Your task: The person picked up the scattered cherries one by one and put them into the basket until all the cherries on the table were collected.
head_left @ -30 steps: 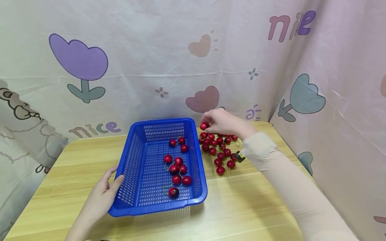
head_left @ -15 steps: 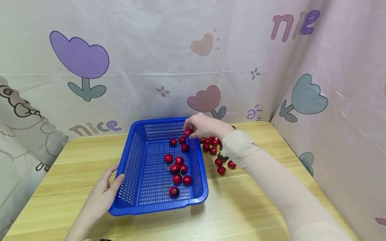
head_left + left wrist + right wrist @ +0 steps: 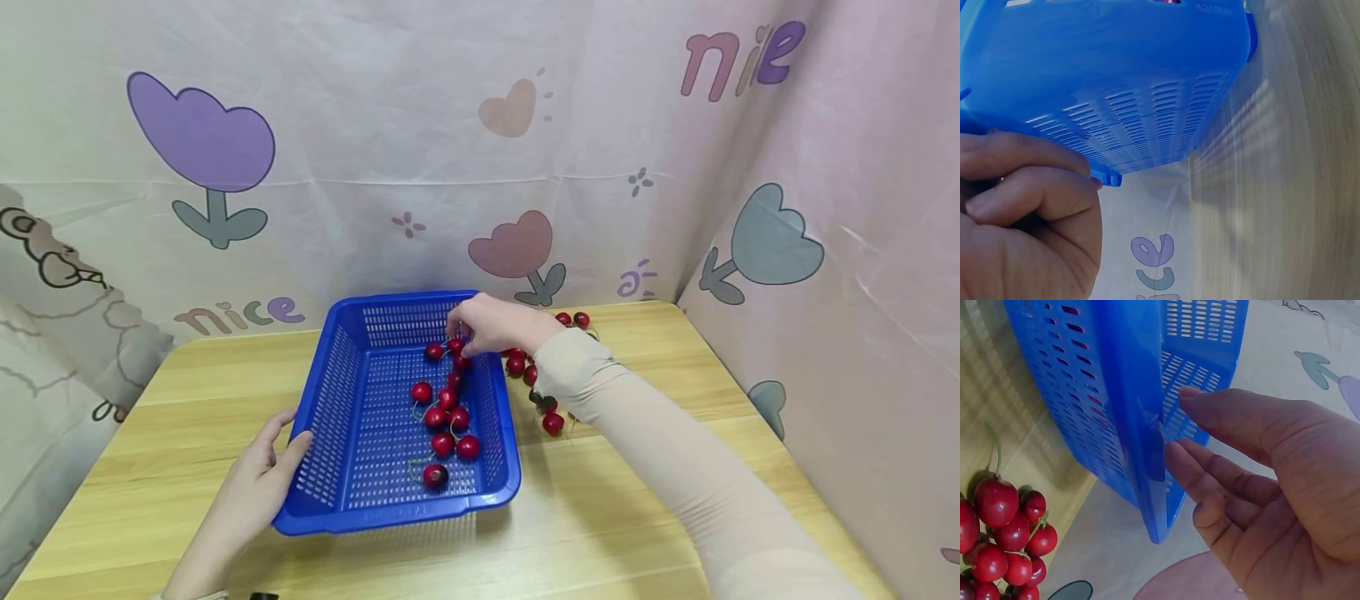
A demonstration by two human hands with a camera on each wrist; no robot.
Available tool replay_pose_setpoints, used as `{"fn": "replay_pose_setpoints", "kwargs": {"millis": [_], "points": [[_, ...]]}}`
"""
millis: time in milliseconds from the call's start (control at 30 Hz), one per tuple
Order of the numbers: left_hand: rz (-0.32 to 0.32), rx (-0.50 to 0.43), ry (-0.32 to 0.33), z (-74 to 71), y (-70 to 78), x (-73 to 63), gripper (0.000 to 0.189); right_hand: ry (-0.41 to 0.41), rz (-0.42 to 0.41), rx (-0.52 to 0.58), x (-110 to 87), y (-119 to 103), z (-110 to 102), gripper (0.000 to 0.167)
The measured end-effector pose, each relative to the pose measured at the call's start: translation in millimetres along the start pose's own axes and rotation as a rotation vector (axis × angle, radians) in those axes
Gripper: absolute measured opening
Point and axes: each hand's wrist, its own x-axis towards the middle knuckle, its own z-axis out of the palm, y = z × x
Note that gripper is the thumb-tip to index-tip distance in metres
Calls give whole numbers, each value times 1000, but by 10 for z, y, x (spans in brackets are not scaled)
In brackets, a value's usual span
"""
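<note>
A blue plastic basket (image 3: 337, 521) with slotted walls stands on the table, several red cherries (image 3: 435, 476) lying inside, mostly along its right half. My left hand (image 3: 251, 487) grips the basket's left rim, its fingers curled in the left wrist view. Over the far right rim is my right hand (image 3: 498, 323). In the right wrist view its thumb and fingers are apart, and no cherry shows between them. Right of the basket lies a pile of cherries (image 3: 1012, 531), partly hidden in the head view by my right wrist and sleeve.
The wooden table (image 3: 172, 417) carries the basket and the pile. A white curtain (image 3: 360, 100) with printed flowers and letters hangs behind it and along the right side. A small dark object (image 3: 264, 596) shows at the bottom edge.
My right hand has moved left with a cherry from above the pile to over the basket and let it go. Another cherry now shows inside. My left hand stays on the rim.
</note>
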Motion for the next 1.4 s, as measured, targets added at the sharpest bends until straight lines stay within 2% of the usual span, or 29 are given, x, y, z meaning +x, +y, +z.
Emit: {"fn": "replay_pose_setpoints", "kwargs": {"millis": [300, 833, 1100, 1400], "points": [[-2, -14, 1, 5, 15, 3, 70, 22, -30, -2, -108, 81, -60, 31], [-27, 0, -1, -4, 33, -19, 75, 86, -29, 23, -309, 220, -175, 30], [-34, -7, -5, -3, 34, -12, 75, 98, 7, 95, -441, 339, -223, 33], [-33, 1, -1, 1, 44, -16, 73, 138, 41, 95, -629, 490, -242, 30]]}}
